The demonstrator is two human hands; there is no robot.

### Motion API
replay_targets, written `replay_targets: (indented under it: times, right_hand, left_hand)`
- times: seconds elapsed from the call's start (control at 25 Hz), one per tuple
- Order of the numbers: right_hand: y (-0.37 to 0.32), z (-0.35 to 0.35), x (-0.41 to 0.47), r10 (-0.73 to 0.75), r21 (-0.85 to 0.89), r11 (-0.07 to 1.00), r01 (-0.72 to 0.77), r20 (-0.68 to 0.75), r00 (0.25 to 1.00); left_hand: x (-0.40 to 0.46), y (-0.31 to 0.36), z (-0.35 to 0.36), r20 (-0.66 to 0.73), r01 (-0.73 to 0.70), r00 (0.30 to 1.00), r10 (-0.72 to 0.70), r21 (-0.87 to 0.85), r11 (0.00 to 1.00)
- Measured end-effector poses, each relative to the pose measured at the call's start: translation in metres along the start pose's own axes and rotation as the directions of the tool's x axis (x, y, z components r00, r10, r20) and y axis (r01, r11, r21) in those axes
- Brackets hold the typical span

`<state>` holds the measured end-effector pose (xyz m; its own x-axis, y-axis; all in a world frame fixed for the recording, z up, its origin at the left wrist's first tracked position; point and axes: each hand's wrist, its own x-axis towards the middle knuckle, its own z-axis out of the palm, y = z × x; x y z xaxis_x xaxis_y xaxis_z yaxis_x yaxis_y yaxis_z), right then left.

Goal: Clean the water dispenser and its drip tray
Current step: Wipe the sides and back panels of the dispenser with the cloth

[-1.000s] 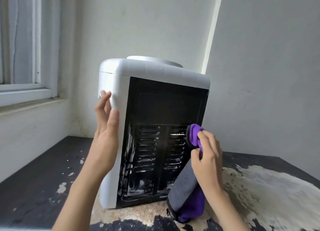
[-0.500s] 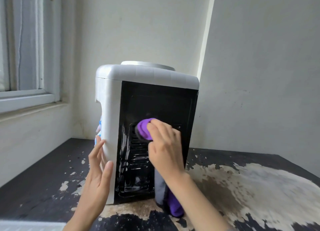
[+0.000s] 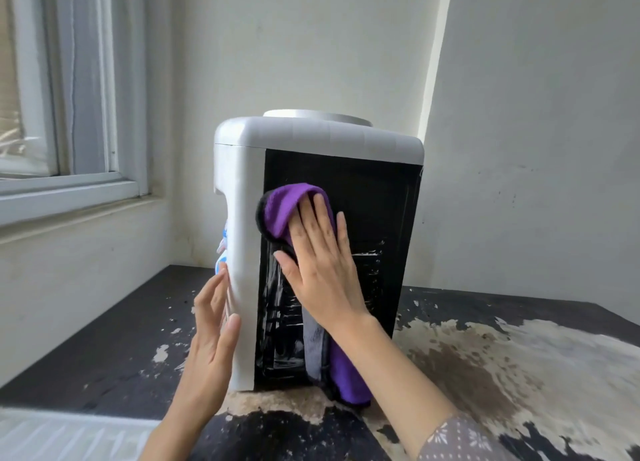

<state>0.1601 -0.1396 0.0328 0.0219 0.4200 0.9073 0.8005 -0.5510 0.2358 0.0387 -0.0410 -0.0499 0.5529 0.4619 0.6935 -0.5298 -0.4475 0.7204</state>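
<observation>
Head view: wiping step, back panel of the water dispenser [image 3: 311, 142], which stands on the worn table [image 3: 519, 356] near the corner. Right hand [image 3: 322, 270] lies flat, fingers straight, pressing the purple cloth [image 3: 287, 208] onto the black panel; cloth tail hangs to the table. Left hand [image 3: 211, 339], open, steadies the white side. Half a second ago the cloth sat lower over the vents, fingers curled. Next: sweep the remaining upper panel. Drip tray probably on the far side, not visible.
</observation>
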Motion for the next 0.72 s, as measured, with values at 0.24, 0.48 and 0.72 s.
replay_targets:
  times: [0.24, 0.48, 0.72]
  right_hand:
    - [0.011, 0.018, -0.055, -0.359, -0.049, 0.932, 0.359, 0.019, 0.933]
    - [0.015, 0.023, -0.102, -0.574, 0.061, 0.818, 0.571, 0.131, 0.808]
    - [0.003, 0.007, -0.119, -0.610, 0.222, 0.792, 0.568, 0.293, 0.736]
  left_hand:
    - [0.001, -0.001, 0.001, -0.029, 0.024, 0.999, -0.027, -0.106, 0.994]
    - [0.000, -0.008, -0.003, -0.028, 0.030, 0.999, -0.031, -0.042, 0.999]
    - [-0.008, -0.015, -0.005, 0.033, -0.004, 0.999, 0.000, 0.122, 0.993]
